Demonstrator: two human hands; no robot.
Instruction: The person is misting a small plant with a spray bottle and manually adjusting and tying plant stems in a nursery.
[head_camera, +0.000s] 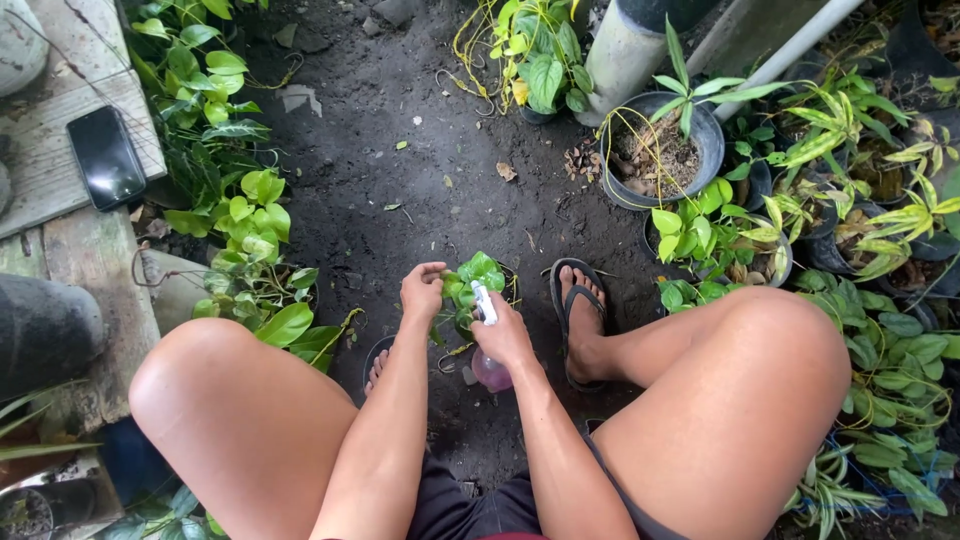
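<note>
Where one dark phone (106, 157) lies on the wooden planks (60, 130) at far left, bare soil (400, 170) stays open ahead. The left hand (422, 290) pinches one small leafy plant (478, 275); the right hand (503, 335) grips one pink spray bottle (491, 370). Potted plants (700, 230) crowd the right edge.

spray bottle (491, 368): pink translucent body, white nozzle
small plant (478, 276): bright green leaves
sandal (572, 310): black
phone (106, 157), upper left of the frame: glossy black
soil (400, 190): dark, near black
striped plants (880, 215), right edge: yellow-green streaks
</note>
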